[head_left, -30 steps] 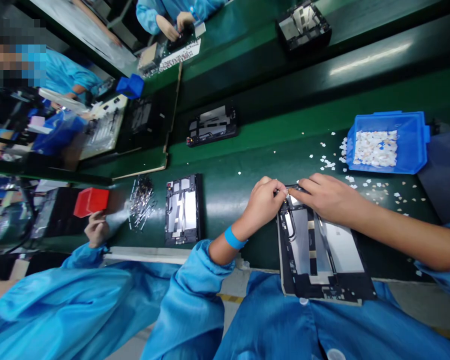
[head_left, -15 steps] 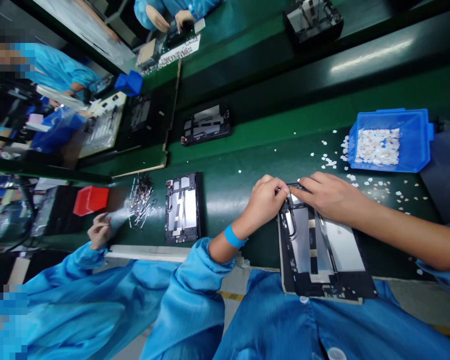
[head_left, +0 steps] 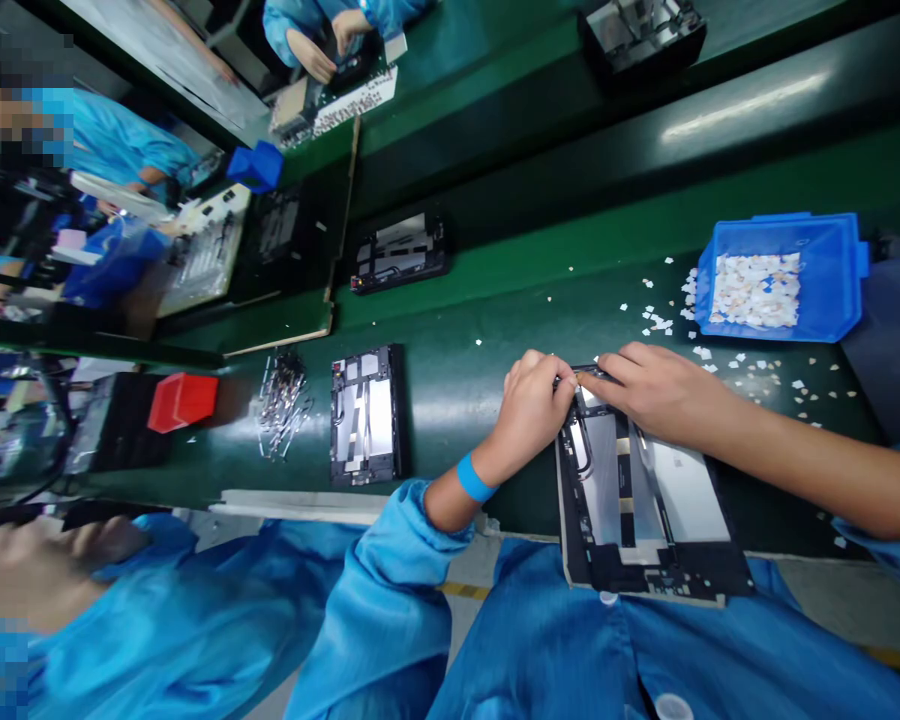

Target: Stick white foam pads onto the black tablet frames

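The tablet (head_left: 619, 500) lies directly below both hands, its lower end reaching past the table (head_left: 450, 375) edge, with the left hand (head_left: 534, 402) pinching thumb to forefinger at the upper left corner, though what is between them is hidden, and the right hand (head_left: 658, 395) laid over the top edge, fingers bent, its grip impossible to tell. Beyond the right hand, to its right, stands a blue bin (head_left: 829, 285) holding white bits (head_left: 755, 292), more of which lie scattered nearer that hand. Left of the left hand are a second tablet (head_left: 364, 415), then metal strips (head_left: 281, 405) and a red bin (head_left: 184, 402).
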Demonstrator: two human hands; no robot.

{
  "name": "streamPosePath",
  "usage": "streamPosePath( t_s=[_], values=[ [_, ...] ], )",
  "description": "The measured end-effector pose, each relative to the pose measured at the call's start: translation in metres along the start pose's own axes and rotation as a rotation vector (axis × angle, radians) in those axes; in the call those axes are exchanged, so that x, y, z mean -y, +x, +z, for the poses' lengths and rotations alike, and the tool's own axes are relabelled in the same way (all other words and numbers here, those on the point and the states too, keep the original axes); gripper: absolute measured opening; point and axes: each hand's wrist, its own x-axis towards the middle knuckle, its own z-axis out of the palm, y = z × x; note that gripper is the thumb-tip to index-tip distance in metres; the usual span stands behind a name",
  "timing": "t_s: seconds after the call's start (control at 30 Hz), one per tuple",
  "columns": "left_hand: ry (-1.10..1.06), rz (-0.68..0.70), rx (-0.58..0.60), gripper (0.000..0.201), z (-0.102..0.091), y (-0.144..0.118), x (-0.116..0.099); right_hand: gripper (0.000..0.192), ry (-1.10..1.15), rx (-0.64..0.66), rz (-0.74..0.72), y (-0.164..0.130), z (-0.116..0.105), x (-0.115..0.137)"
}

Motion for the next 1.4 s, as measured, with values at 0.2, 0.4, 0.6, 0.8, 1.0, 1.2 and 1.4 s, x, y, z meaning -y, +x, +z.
streamPosePath(
  t_s=[0.2, 0.4, 0.6, 0.8, 1.0, 1.2, 1.4],
  values=[
    [-0.065, -0.018, -0.06, 0.009, 0.007, -0.004, -0.001, 0.035, 0.001, -0.011, 0.008, 0.0, -0.001, 0.001],
    [-0.359, -0.171, 0.012, 0.023, 0.008, 0.011, 0.011, 0.032, -0.004, -0.034, 0.009, -0.003, 0.003, 0.001],
    [-0.533, -0.31, 0.315, 0.021, -0.009, 0.042, 0.011, 0.032, 0.011, -0.063, -0.006, -0.005, 0.006, -0.001],
    [-0.263, -0.147, 0.408, 0.023, -0.018, 0.049, 0.005, 0.031, 0.006, -0.058, -0.003, -0.007, 0.007, -0.001],
    [-0.129, -0.028, 0.282, 0.022, -0.015, 0.034, 0.008, 0.034, 0.076, -0.053, 0.001, -0.002, 0.01, -0.004],
    [-0.159, -0.082, -0.052, 0.04, -0.024, -0.036, 0.015, 0.036, 0.247, -0.203, 0.524, -0.068, -0.02, 0.003],
    [-0.354, -0.1, 0.134, 0.072, 0.011, -0.124, 0.005, 0.043, 0.569, 0.137, 0.702, -0.126, -0.042, 0.057]
  ],
)
